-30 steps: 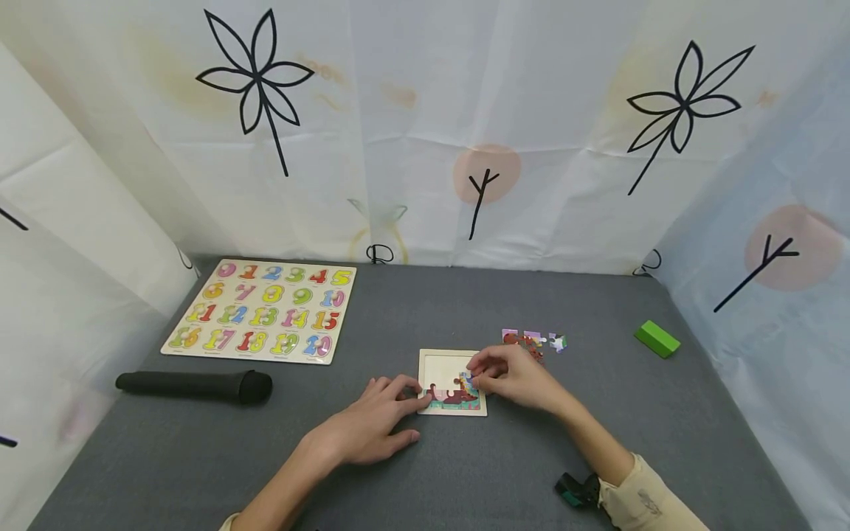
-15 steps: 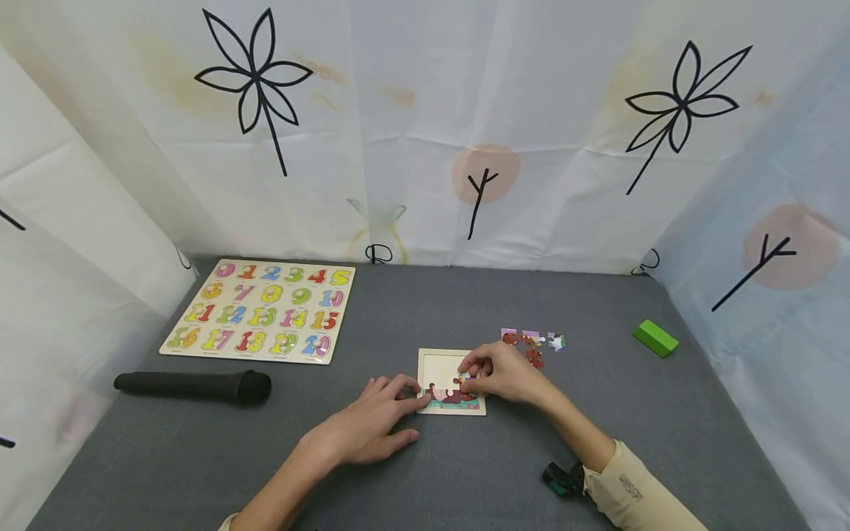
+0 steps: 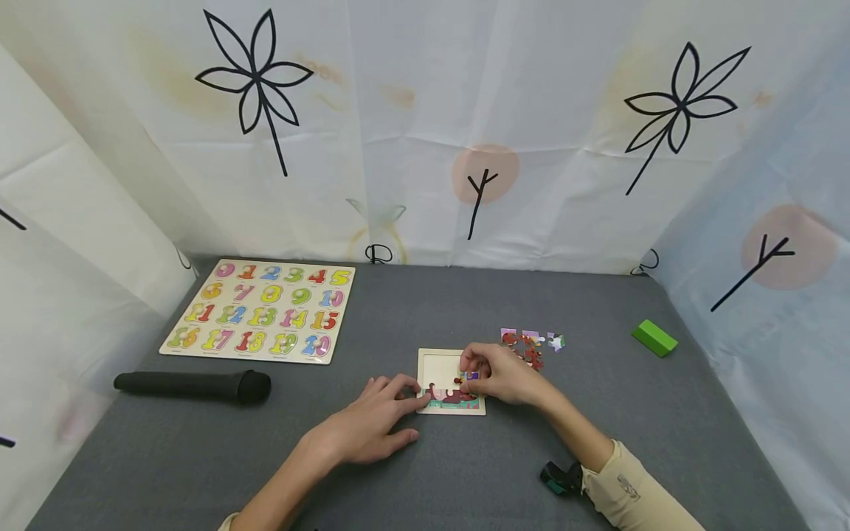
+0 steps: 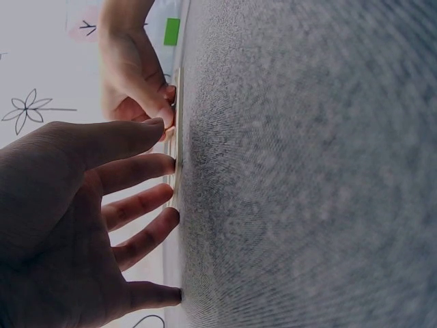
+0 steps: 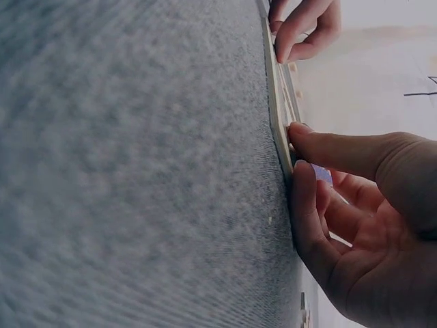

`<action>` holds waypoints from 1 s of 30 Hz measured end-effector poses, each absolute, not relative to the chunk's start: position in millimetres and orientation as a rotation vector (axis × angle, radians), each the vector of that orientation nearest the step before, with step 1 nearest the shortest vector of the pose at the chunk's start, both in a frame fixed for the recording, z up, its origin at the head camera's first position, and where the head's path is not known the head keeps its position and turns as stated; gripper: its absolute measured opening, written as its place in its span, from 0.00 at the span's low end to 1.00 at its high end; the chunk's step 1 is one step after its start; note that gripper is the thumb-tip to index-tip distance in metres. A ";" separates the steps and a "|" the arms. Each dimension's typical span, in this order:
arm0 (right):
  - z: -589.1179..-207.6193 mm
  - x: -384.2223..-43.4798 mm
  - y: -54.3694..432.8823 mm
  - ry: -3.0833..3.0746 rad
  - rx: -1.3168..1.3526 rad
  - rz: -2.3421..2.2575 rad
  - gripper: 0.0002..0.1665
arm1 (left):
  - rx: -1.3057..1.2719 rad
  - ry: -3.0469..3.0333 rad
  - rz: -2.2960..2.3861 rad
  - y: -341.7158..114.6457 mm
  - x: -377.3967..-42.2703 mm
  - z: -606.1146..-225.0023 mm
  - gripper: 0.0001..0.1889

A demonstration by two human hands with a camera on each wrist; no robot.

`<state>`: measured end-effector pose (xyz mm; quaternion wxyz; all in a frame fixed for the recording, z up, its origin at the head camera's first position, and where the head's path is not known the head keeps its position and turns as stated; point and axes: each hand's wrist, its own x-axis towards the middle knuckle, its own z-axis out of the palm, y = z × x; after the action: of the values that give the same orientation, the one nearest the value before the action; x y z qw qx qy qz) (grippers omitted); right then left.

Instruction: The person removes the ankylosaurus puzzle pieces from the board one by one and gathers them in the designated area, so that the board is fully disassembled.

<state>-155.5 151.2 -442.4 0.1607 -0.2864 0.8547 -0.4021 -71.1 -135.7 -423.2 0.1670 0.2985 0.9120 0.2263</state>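
A small square wooden puzzle tray (image 3: 438, 366) lies on the grey table, its lower strip lined with joined picture pieces (image 3: 458, 398). At its left rim my left hand (image 3: 375, 420) rests with relaxed, spread fingers, the fingertips at the rim in the left wrist view. My right hand (image 3: 501, 375) reaches over the tray's right side and pinches a colourful jigsaw piece (image 3: 472, 375) just above the lower strip. In the right wrist view a purple bit of that piece (image 5: 322, 175) shows behind the thumb and index finger; the rest is hidden.
Several loose jigsaw pieces (image 3: 533, 354) lie behind the right hand. A number board (image 3: 259, 310) and a black microphone (image 3: 192, 386) lie to the left. Far right sits a green block (image 3: 655, 338). A black device (image 3: 561, 479) is by the right cuff, and patterned white curtains enclose the table.
My right hand has shifted slightly left over the tray with the jigsaw piece, then barely moved in the last half second. My left hand has stayed in place.
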 end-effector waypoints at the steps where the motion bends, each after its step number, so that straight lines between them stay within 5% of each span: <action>1: -442.0 -155.3 151.2 2.438 -0.821 -1.143 0.14 | 0.850 2.596 0.643 -135.7 -71.2 -423.3 0.30; 30: -433.8 -157.9 165.1 2.316 -0.794 -1.291 0.16 | 0.830 2.591 0.652 -136.1 -70.7 -424.1 0.30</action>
<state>-157.9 165.1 -433.8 0.1857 -0.2817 0.8222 -0.4584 -70.7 -136.1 -424.1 0.1710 0.2921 0.9125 0.2297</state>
